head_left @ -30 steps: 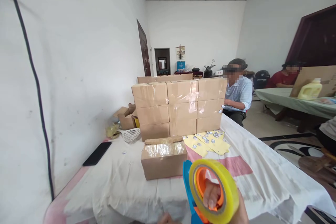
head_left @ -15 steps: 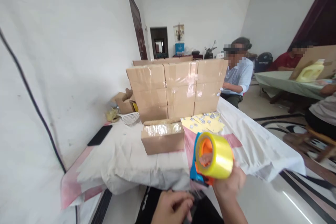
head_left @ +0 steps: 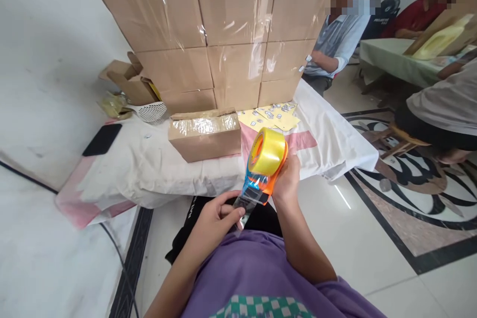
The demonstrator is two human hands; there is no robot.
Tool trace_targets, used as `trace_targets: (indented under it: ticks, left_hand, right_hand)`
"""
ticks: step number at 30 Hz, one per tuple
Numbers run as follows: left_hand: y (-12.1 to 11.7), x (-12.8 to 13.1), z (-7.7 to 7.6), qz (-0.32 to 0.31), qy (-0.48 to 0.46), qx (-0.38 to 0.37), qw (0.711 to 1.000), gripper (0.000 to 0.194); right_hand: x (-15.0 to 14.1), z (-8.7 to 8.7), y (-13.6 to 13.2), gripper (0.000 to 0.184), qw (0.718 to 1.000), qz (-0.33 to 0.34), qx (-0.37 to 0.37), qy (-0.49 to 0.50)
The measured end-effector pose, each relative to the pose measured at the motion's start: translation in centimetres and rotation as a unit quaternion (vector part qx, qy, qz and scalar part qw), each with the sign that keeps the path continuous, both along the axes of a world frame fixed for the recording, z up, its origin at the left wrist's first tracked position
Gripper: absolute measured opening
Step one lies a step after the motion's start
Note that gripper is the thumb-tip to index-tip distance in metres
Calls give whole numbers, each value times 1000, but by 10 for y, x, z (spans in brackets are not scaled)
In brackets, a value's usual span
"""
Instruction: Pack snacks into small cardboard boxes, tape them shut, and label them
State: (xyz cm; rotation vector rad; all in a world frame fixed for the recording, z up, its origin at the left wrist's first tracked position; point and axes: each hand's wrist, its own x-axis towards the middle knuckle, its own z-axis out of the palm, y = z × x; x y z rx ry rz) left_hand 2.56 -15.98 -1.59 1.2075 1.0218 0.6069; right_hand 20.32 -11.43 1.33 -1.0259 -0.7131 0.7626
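My right hand [head_left: 288,176] is wrapped round a blue and orange tape dispenser [head_left: 274,184] that carries a roll of yellowish clear tape [head_left: 271,151]. From the dispenser's lower end a strip of clear tape [head_left: 245,212] hangs down. My left hand [head_left: 221,213] pinches this strip between thumb and fingers, just below and left of the dispenser. Both hands are above my lap, in front of the table edge. Beyond them, on the cloth, lies a closed cardboard box [head_left: 208,141] with shiny tape along its top.
Stacked taped boxes [head_left: 234,25] form a wall behind the single box. Yellow sheets with small labels [head_left: 276,117] lie to its right. A black phone [head_left: 102,139], a white perforated racket-like item [head_left: 149,111] and an open carton [head_left: 130,79] are at left. A person in light blue [head_left: 348,35] sits beyond the stack.
The view has tilted downward. The dispenser is now lower and closer to my left hand, turned with its tape end down, and the strip shows clearly between it and my left fingers.
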Motion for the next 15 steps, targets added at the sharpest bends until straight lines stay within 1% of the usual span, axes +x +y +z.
trace_targets:
  ticks: [2, 4, 6, 9, 13, 15]
  left_hand:
    - [0, -1, -1, -3, 12, 17, 1000, 45]
    - [0, -2, -2, -9, 17, 30, 999, 40]
    - [0, -1, -3, -3, 16, 38, 999, 39]
    - [-1, 1, -5, 4, 17, 42, 999, 41]
    - [-1, 2, -7, 1, 21, 23, 1000, 39]
    - [-1, 2, -7, 1, 14, 8, 1000, 38]
  right_hand:
    - [-1, -5, 1, 41, 999, 19, 1, 44]
    - [-1, -7, 2, 39, 997, 24, 10, 71]
    - [-1, -8, 3, 39, 998, 19, 14, 66]
    - [-1, -11, 5, 39, 999, 9, -2, 50]
    - [2, -18, 5, 40, 999, -25, -14, 25]
    - [5, -24, 5, 40, 999, -29, -21, -1]
